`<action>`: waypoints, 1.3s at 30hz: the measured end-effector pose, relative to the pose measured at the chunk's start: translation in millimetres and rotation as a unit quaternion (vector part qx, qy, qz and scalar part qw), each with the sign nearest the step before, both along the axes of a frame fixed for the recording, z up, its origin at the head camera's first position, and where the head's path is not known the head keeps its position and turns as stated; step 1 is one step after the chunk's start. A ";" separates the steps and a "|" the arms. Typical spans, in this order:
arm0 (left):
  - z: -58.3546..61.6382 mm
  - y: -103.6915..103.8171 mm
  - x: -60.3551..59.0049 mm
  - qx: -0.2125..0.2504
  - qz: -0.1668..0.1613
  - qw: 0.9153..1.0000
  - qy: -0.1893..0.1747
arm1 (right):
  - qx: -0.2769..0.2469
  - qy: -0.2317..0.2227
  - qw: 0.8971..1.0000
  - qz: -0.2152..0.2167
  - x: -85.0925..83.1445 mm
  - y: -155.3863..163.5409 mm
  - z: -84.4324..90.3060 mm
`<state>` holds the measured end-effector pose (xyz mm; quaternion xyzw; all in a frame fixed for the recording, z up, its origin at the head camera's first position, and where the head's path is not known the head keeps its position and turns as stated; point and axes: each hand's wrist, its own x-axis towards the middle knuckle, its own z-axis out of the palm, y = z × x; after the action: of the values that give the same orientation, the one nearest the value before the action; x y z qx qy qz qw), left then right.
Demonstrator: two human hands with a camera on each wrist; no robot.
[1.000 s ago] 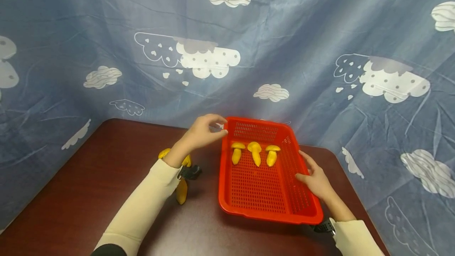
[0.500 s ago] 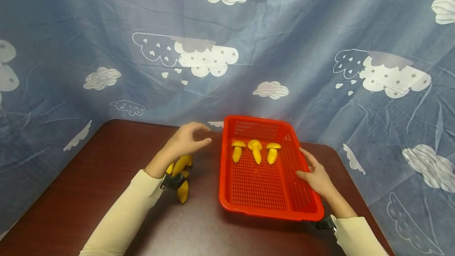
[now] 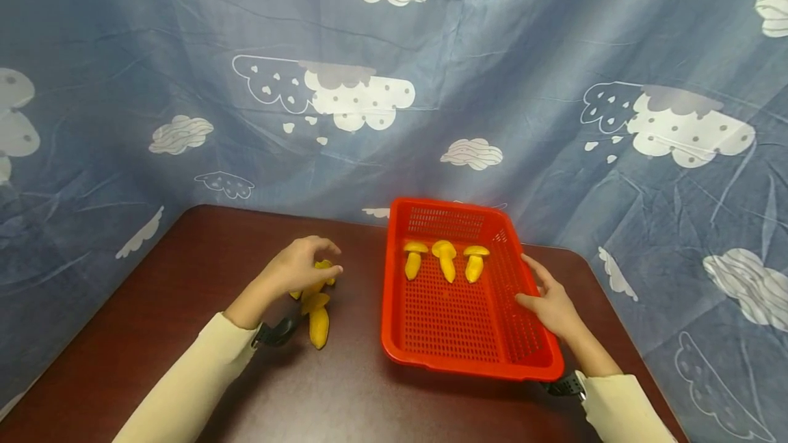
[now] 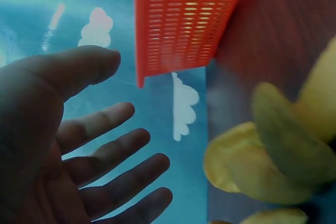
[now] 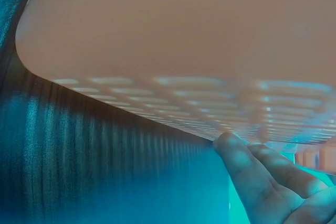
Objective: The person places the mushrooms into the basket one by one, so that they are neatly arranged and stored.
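My left hand [image 3: 301, 269] is over the left part of the table, holding nothing, its fingers and thumb spread apart. Beneath and beside it lies a small pile of yellow mushrooms [image 3: 318, 325], partly hidden by the hand. The left wrist view has these mushrooms [image 4: 247, 166] at the lower right, apart from the fingertips. At the right side of a red plastic basket [image 3: 449, 333], my right hand [image 3: 557, 310] grips the rim with the thumb on the inner side. Three yellow mushrooms [image 3: 447, 265] lie in a row toward the basket's far end, caps pointing away.
The dark red-brown table [image 3: 345, 395] reaches back to a blue cloth [image 3: 523, 87] printed with white clouds. This cloth hangs close behind and to the sides of the table. The basket's left wall [image 4: 178, 24] stands up between the left hand and the mushrooms inside.
My left hand has moved left and down from the basket's left rim to over the mushroom pile. My right hand stays at the basket's right rim, and the basket hardly shifts.
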<state>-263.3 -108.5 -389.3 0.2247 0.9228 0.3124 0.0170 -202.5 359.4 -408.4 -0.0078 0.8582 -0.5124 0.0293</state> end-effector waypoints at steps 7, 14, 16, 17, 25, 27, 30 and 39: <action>-14.3 -10.2 10.1 -0.020 -0.005 1.000 -0.001 | -0.001 0.003 1.000 0.002 -0.5 1.0 -1.4; -25.1 -16.8 14.8 -0.033 -0.013 0.999 0.012 | -0.007 0.000 1.000 0.003 -0.1 1.3 -1.1; -27.4 -18.1 15.7 -0.035 -0.018 0.999 0.019 | -0.008 -0.003 1.000 0.004 -0.3 1.4 -1.4; -28.3 -18.5 16.4 -0.034 -0.019 0.999 0.017 | -0.009 -0.003 1.000 0.005 -0.5 1.5 -1.6; -36.4 -20.1 21.4 -0.008 -0.018 0.999 -0.029 | -0.013 -0.005 1.000 0.004 -0.9 1.8 -3.0; -38.2 -20.1 22.1 -0.006 -0.017 0.999 -0.027 | -0.014 -0.007 1.000 0.003 -1.1 2.0 -3.2; -40.7 -20.1 22.6 0.000 -0.019 1.000 -0.023 | -0.014 -0.009 1.000 0.000 -1.2 1.9 -3.5; -48.9 -21.3 22.1 0.003 -0.037 0.999 0.002 | -0.014 -0.017 1.000 -0.004 -0.7 1.2 -3.3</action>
<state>-241.2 -129.8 -438.2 0.2592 0.9130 0.3138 0.0258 -203.1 360.5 -411.7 0.0036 0.8503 -0.5246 0.0417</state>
